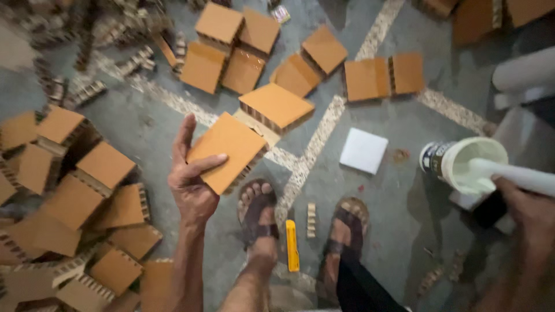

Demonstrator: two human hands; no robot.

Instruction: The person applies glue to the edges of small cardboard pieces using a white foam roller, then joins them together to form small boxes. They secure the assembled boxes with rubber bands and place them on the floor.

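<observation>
My left hand [191, 179] holds up a square brown honeycomb-cardboard block [226, 151], thumb across its top face. My right hand [529, 211] at the right edge grips a white stick [514, 173] whose end sits in a tub of white glue [471, 164]. The tub is tilted on its side, its opening facing me. My two sandalled feet [260, 214] stand on the grey floor below the block.
Several similar cardboard blocks lie piled at the left [75, 196] and scattered at the top [277, 104]. A white square tile [363, 150] lies near the tub. A yellow cutter [292, 245] lies between my feet. White rolls [523, 72] sit at the right.
</observation>
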